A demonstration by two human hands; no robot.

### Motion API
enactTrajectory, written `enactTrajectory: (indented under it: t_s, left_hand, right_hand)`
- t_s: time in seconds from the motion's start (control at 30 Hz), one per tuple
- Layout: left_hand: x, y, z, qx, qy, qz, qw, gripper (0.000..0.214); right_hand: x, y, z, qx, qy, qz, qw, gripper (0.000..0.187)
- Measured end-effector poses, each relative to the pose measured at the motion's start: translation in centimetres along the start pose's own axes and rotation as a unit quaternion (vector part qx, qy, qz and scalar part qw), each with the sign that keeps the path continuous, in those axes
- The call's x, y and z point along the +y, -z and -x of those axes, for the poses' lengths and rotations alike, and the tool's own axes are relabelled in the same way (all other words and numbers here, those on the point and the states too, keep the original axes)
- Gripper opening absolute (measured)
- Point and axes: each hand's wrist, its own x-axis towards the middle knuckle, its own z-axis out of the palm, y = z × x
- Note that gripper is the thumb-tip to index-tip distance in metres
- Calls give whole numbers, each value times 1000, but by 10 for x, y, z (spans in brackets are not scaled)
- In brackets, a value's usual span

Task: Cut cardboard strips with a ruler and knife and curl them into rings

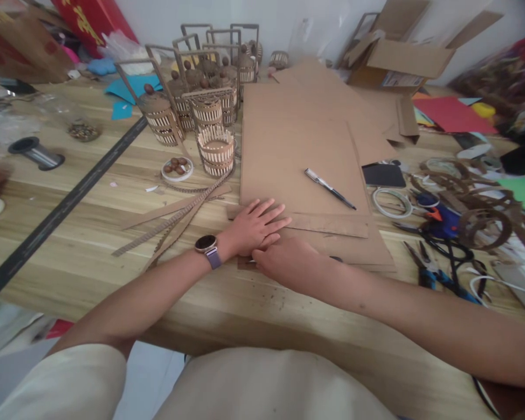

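My left hand [257,226] lies flat with its fingers spread, pressing on a narrow cardboard strip [332,224] and the cardboard beneath it. A watch [207,245] is on that wrist. Close beside it, my right hand [286,261] is closed, knuckles up, near the front edge of the cardboard sheet [371,256]. It grips a slim tool [336,258] whose dark end shows behind the hand; the rest is mostly hidden. A pen [330,188] lies on the larger cardboard sheet [284,151] beyond my hands.
Small woven cardboard baskets [216,151] and lidded ones with tall handles stand at the back left. Corrugated strips [175,219] and a dish [177,169] of brown balls lie left. Pliers [429,265], a blue glue gun [441,216], tape [392,202] and cardboard rings [485,227] crowd the right.
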Motion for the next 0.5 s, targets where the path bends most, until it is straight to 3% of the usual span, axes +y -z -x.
enactTrajectory:
  t_s: [0.33, 0.5]
  left_hand:
    - [-1, 7, -2, -43, -2, 33, 999, 50]
    - [-3, 5, -2, -42, -10, 41, 998, 48]
  right_hand:
    - [-13, 30, 1, -47, 9, 65, 997, 32]
    - [-7, 20, 2, -26, 5, 35, 999, 27]
